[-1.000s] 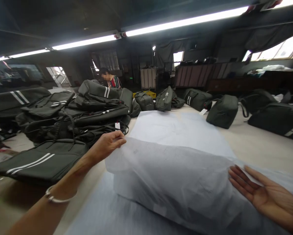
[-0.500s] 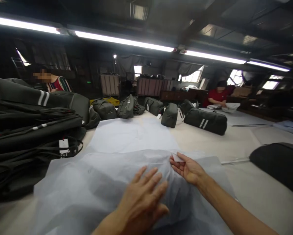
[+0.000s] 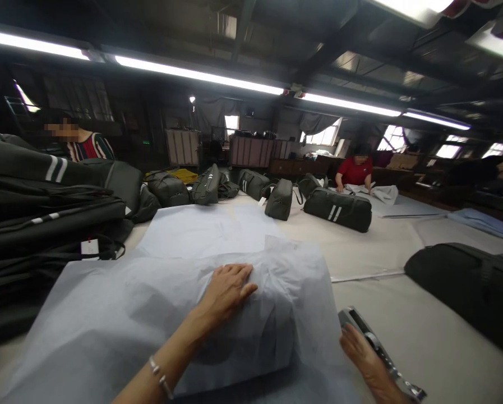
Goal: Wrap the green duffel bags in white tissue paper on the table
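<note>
A thin whitish sheet (image 3: 120,303), apparently paper, drapes over a bulky form in front of me; what lies beneath is hidden. My left hand (image 3: 226,289), with a silver bangle on its wrist, rests on top of it with fingers stretched out and thumb apart. At the right, beyond the sheet's edge, my right hand (image 3: 363,356) grips a long grey metal hand tool (image 3: 371,339), stapler-like in shape. Its exact kind does not show clearly. Behind the draped form, a flat pale sheet (image 3: 209,227) lies on the table.
Dark bags with white stripes are piled at the left (image 3: 45,196); several more stand along the back, including a striped duffel bag (image 3: 339,209). Another dark bag (image 3: 465,292) lies at the right on the pale table (image 3: 377,252). Co-workers stand at far left and across the table.
My left hand has come down onto the draped sheet. My right hand has left the small white piece at the sheet and moved right and down, taking hold of the metal tool.
</note>
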`<state>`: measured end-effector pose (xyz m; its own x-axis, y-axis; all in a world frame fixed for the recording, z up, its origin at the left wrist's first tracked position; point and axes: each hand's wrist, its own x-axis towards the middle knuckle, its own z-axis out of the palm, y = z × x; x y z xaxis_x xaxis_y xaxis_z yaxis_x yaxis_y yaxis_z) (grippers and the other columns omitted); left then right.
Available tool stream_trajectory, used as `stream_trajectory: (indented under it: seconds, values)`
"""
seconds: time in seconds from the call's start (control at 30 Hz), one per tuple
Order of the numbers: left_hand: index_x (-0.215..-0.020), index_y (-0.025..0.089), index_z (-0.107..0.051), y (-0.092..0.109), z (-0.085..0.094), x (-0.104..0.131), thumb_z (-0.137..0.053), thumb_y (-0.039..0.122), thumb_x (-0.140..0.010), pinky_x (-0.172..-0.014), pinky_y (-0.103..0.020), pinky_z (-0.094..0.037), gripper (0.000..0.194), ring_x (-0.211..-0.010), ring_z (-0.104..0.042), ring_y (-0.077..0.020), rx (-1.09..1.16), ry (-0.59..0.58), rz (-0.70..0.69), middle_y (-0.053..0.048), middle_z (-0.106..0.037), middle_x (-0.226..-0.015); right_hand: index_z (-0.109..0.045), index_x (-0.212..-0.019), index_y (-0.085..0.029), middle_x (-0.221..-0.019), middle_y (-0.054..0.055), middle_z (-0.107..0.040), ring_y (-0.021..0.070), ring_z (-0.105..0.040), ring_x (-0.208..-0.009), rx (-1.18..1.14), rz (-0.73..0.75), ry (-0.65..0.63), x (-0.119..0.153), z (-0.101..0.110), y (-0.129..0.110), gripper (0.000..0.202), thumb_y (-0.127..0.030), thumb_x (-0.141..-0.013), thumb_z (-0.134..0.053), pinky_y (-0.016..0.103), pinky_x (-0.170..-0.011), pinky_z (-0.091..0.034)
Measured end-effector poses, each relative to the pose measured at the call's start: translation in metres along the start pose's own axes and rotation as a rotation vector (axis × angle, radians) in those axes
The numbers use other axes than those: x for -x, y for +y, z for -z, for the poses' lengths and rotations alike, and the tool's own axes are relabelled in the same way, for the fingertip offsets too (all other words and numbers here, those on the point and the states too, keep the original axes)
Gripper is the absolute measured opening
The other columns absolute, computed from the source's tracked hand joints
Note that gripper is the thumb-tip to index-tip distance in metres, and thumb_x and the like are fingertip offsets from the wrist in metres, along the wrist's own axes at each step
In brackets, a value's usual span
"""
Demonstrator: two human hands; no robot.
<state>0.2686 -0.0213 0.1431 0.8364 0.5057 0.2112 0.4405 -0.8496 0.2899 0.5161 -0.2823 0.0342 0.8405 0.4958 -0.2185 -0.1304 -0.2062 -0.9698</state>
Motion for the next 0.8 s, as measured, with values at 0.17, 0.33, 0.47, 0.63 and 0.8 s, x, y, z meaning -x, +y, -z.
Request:
stream_trajectory:
  seconds: [0.17,0.33,0.47,0.63,0.8]
  values:
    - [-0.106,0.021,-0.064,0.003,-0.002,-0.019,-0.054,0.036,-0.095,-0.105,-0.048,-0.036,0.021,-0.106,-0.057,-0.0253,-0.006,0.062,0.02,-0.006,-0.067,-0.104,-0.068,-0.081,-0.024,-0.076,0.001,-0.072,0.0257,-0.069,-0.077,0.02,-0.041,-0.279,-0.011,-0.015,-0.001,0.041,-0.061,-0.065,-0.073,0.032,-0.067,-0.056]
    - [-0.099,0.021,-0.061,0.002,-0.008,-0.021,-0.052,0.03,-0.095,-0.091,-0.036,-0.046,0.013,-0.096,-0.057,-0.0206,0.067,0.079,0.036,-0.005,-0.062,-0.102,-0.062,-0.111,-0.019,-0.09,0.005,-0.073,0.0269,-0.068,-0.082,0.01,0.028,-0.303,-0.054,0.005,-0.04,0.061,-0.057,-0.065,-0.076,0.036,-0.074,-0.056]
    - [-0.101,0.022,-0.059,0.002,-0.009,-0.018,-0.053,0.027,-0.094,-0.102,-0.037,-0.041,0.01,-0.115,-0.053,-0.0218,0.132,0.09,0.058,-0.007,-0.059,-0.122,-0.052,-0.131,-0.017,-0.104,0.011,-0.07,0.0323,-0.066,-0.091,0.188,0.289,0.052,-0.08,0.008,-0.091,0.084,-0.064,-0.064,-0.072,0.049,-0.083,-0.054]
    - [-0.104,0.022,-0.058,0.004,-0.005,-0.02,-0.056,0.024,-0.091,-0.094,-0.037,-0.045,0.013,-0.099,-0.06,-0.0213,0.175,0.066,0.106,-0.003,-0.066,-0.106,-0.06,-0.127,-0.029,-0.129,0.006,-0.064,0.0306,-0.059,-0.119,0.527,0.943,0.074,-0.044,-0.037,-0.127,0.043,-0.051,-0.091,-0.05,0.051,-0.106,-0.043]
    - [-0.101,0.021,-0.057,0.006,-0.003,-0.022,-0.059,0.026,-0.09,-0.093,-0.036,-0.044,0.012,-0.095,-0.06,-0.0206,0.166,0.06,0.147,-0.002,-0.066,-0.101,-0.029,-0.152,-0.017,-0.148,0.01,-0.045,0.0304,-0.039,-0.139,0.887,1.676,-0.419,-0.032,-0.125,-0.096,0.074,-0.048,-0.091,-0.055,0.05,-0.12,-0.023]
